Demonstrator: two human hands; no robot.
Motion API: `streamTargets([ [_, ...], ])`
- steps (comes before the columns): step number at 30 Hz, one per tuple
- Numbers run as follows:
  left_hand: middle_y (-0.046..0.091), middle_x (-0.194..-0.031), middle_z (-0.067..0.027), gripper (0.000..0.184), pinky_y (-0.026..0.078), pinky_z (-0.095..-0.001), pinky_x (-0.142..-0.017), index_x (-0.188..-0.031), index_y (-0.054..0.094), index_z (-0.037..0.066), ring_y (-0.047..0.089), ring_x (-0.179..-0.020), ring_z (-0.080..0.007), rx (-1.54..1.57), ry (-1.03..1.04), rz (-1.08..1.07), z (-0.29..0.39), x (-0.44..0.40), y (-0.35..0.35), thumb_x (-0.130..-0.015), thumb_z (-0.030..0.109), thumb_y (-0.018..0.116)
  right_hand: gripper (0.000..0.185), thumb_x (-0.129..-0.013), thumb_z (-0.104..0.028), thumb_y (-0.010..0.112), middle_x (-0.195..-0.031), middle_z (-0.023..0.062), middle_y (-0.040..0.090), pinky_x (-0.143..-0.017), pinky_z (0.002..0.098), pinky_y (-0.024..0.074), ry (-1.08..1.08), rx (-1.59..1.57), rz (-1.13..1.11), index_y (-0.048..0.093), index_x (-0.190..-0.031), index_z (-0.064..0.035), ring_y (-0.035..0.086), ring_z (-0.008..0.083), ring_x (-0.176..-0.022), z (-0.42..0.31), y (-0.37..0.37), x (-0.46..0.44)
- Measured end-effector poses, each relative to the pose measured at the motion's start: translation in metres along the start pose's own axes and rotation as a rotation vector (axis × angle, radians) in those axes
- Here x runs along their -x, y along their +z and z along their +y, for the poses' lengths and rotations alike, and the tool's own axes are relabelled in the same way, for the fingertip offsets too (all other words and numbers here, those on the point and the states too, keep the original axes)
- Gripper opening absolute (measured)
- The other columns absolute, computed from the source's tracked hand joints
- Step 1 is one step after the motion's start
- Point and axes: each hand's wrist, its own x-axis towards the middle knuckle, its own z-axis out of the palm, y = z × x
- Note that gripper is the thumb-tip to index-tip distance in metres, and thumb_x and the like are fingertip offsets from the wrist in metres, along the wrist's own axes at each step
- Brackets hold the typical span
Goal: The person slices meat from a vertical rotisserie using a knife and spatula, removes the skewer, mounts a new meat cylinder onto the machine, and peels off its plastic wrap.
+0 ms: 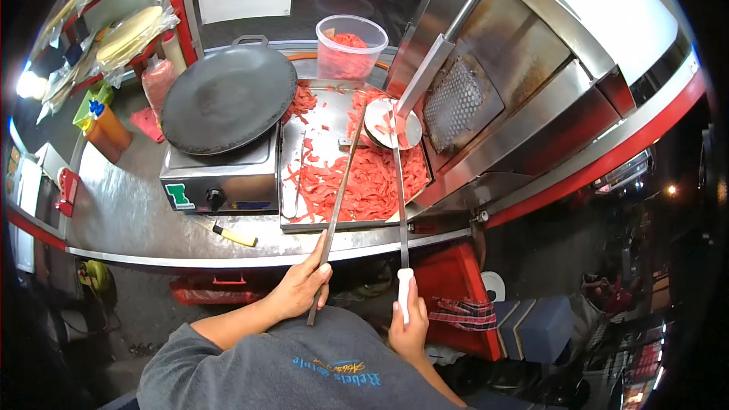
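My left hand (301,286) is wrapped round a long dark metal rod (342,186), which reaches up over the tray. In my right hand (410,323) is the white handle of a long knife (402,209); its narrow blade extends up to the round metal plate at the foot of the spit. Red sliced meat (361,186) lies spread in the steel tray (291,222), thickest in its middle and right. The round plate (377,123) stands over the tray's upper right, with a few pieces of meat on it.
Left of the tray, a black griddle (228,99) sits on a steel burner (220,181). Behind stands a clear tub (351,52) of red meat. The vertical grill (486,83) rises at right. A yellow-handled knife (235,236) and sauce bottles (106,133) are on the counter.
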Motion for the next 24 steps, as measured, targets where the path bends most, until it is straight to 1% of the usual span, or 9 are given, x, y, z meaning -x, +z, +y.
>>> streamTargets([
  [6,0.048,-0.086,-0.0041,0.069,0.053,-0.0288,-0.059,-0.166,-0.005,0.015,0.055,-0.057,-0.0117,-0.019,-0.002,0.011,0.005,-0.002,0.005,-0.112,0.02,0.038,0.065,-0.096,-0.003,0.058,-0.098,0.0237,0.06,-0.079,0.0448,0.0523,-0.001,0.147,-0.043,0.041,-0.157,-0.012,0.063,0.0434,-0.088,-0.039,-0.03,-0.068],
  [9,0.048,-0.085,-0.0038,0.071,0.052,-0.0281,-0.059,-0.166,-0.007,0.015,0.055,-0.058,-0.0117,-0.03,-0.005,-0.008,0.004,-0.003,0.002,-0.112,0.02,0.039,0.062,-0.096,-0.004,0.058,-0.099,0.0266,0.059,-0.081,0.0469,0.0519,0.075,0.083,-0.11,0.043,-0.155,-0.0105,0.062,0.047,-0.09,-0.061,-0.062,-0.066],
  [10,0.048,-0.085,-0.0038,0.071,0.052,-0.0279,-0.059,-0.166,-0.007,0.016,0.055,-0.058,-0.0117,-0.026,-0.005,-0.009,0.004,-0.005,0.001,-0.112,0.021,0.039,0.062,-0.096,-0.001,0.057,-0.107,0.0222,0.065,-0.068,0.0411,0.0535,-0.065,0.095,-0.09,0.043,-0.156,-0.0101,0.066,0.034,-0.075,-0.048,-0.067,-0.057],
  [12,0.046,-0.085,-0.003,0.069,0.049,-0.0263,-0.055,-0.166,-0.004,0.017,0.052,-0.056,-0.011,0.035,-0.023,0.011,0.003,-0.005,-0.001,-0.112,0.021,0.039,0.063,-0.096,0.002,0.055,-0.12,0.0167,0.068,-0.054,0.0292,0.0499,0.498,-0.432,-0.258,0.041,-0.158,-0.0079,0.061,0.0141,-0.061,-0.056,-0.087,-0.033],
  [15,0.043,-0.093,-0.0057,0.067,0.044,-0.0243,-0.051,-0.167,0.0,0.019,0.046,-0.055,-0.0106,0.203,-0.003,0.034,0.007,-0.002,-0.007,-0.112,0.025,0.037,0.063,-0.097,0.004,0.054,-0.128,0.0137,0.066,-0.047,0.0181,0.0422,0.457,-0.697,-0.218,0.04,-0.158,-0.0059,0.054,0.0005,-0.057,-0.031,-0.082,-0.019],
  [18,0.044,-0.093,-0.0058,0.067,0.044,-0.0244,-0.05,-0.167,0.001,0.019,0.045,-0.055,-0.0103,0.123,0.005,0.017,0.009,-0.003,-0.015,-0.112,0.026,0.038,0.061,-0.097,0.002,0.055,-0.129,0.0169,0.066,-0.058,0.0246,0.0507,0.312,-0.562,-0.114,0.04,-0.157,-0.0023,0.06,0.0093,-0.065,-0.022,-0.05,-0.038],
  [20,0.045,-0.091,-0.0051,0.067,0.045,-0.0252,-0.051,-0.167,0.0,0.017,0.046,-0.055,-0.0105,0.036,0.018,0.013,0.008,0.0,-0.015,-0.112,0.026,0.038,0.06,-0.097,-0.001,0.058,-0.12,0.0234,0.066,-0.084,0.0408,0.0517,-0.135,-0.173,0.086,0.042,-0.154,0.0004,0.062,0.0301,-0.087,-0.008,-0.012,-0.072],
  [22,0.046,-0.09,-0.0047,0.067,0.046,-0.0258,-0.052,-0.167,0.0,0.015,0.047,-0.055,-0.0107,-0.065,0.02,0.019,0.008,0.004,-0.014,-0.112,0.026,0.038,0.059,-0.096,-0.001,0.059,-0.102,0.0189,0.063,-0.081,0.0402,0.0505,-0.04,-0.069,0.062,0.044,-0.153,-0.0007,0.061,0.0312,-0.089,-0.022,0.004,-0.084],
  [24,0.046,-0.089,-0.0043,0.068,0.047,-0.026,-0.053,-0.166,-0.001,0.014,0.048,-0.055,-0.0111,-0.068,-0.021,0.008,0.007,0.011,-0.011,-0.112,0.024,0.038,0.058,-0.095,-0.002,0.061,-0.099,0.0224,0.06,-0.079,0.0412,0.0506,-0.095,0.036,0.104,0.046,-0.152,-0.0006,0.061,0.0374,-0.087,-0.012,0.015,-0.067],
])
